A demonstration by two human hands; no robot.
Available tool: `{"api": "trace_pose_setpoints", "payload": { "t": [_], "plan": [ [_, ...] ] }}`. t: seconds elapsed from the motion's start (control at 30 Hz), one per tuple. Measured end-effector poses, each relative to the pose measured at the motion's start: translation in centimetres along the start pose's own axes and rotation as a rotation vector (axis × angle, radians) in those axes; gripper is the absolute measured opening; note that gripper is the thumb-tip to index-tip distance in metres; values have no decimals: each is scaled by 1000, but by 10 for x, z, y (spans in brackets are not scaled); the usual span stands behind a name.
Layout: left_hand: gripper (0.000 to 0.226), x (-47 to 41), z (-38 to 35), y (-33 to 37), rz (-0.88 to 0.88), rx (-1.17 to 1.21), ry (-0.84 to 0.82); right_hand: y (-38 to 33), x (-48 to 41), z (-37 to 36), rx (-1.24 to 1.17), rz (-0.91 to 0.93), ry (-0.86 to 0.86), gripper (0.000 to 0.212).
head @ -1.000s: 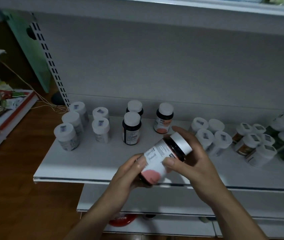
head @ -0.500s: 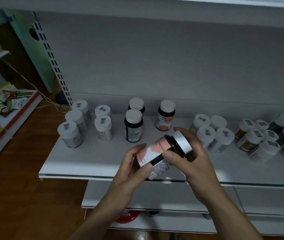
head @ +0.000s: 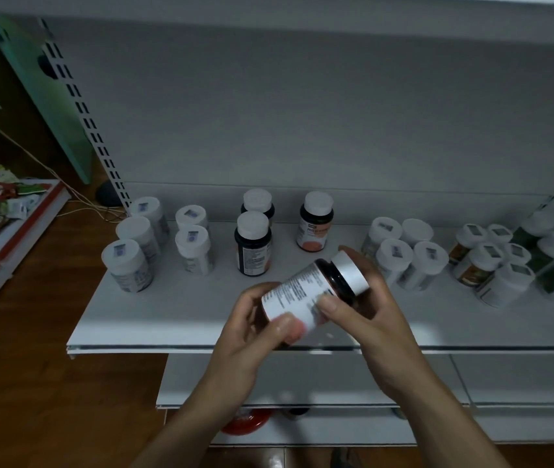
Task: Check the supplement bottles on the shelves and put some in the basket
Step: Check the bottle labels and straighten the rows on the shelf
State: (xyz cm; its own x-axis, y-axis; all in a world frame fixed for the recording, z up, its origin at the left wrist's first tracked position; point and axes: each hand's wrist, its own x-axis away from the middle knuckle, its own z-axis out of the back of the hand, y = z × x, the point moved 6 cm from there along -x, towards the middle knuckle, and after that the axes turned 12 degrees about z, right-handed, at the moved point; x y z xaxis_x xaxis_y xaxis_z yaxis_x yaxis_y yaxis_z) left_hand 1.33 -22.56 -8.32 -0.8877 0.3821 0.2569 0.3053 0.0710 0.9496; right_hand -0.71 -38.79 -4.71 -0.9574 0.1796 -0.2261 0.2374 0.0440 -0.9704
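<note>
Head view: both hands hold one dark bottle (head: 316, 292) tilted above the near edge of the white shelf (head: 174, 319), with its white cap (head: 351, 273) pointing far and right. The left hand (head: 252, 336) has its grip curled round the bottom end, thumb lying across the label (head: 297, 293). The right hand (head: 370, 309) has its grip round the neck end, thumb on the label and fingers behind the cap. The printed side faces up toward the camera, so the hold looks meant for reading the small text. I judge this to be the checking step.

The other bottles stand upright on the shelf. There are white ones (head: 127, 265) at far left, two dark ones (head: 253, 243) and an orange-labelled one (head: 316, 221) in the middle, and more white-capped ones (head: 395, 261) to the right. No basket is plainly in view. A red thing (head: 246, 422) shows under the shelf, too hidden to name.
</note>
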Motion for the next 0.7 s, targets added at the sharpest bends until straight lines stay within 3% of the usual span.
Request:
{"api": "trace_pose_setpoints", "payload": {
  "t": [0.1, 0.23, 0.37, 0.43, 0.53, 0.6, 0.7],
  "plan": [
    [44, -5, 1, -7, 48, 35, -14, -2, -1, -4, -16, 24, -20, 65],
    [42, -7, 2, -9, 50, -109, 15, -2, -9, -2, 64, 45, -27, 72],
    [78, -12, 5, -6, -20, -392, 72, 3, -16, -6, 317, 98, -160, 77],
    [78, -15, 0, -1, -105, -492, 103, 11, -17, -12, 384, 94, -224, 78],
    [69, -25, 3, 0, -114, -417, 160, 18, -23, -22, 426, 92, -283, 75],
    [67, -33, 8, -8, -93, -366, 177, 21, -37, -19, 357, 63, -212, 64],
    [64, -37, 15, -18, -58, -300, 196, 27, -71, 1, 298, 48, 106, 43]
  ]
}}
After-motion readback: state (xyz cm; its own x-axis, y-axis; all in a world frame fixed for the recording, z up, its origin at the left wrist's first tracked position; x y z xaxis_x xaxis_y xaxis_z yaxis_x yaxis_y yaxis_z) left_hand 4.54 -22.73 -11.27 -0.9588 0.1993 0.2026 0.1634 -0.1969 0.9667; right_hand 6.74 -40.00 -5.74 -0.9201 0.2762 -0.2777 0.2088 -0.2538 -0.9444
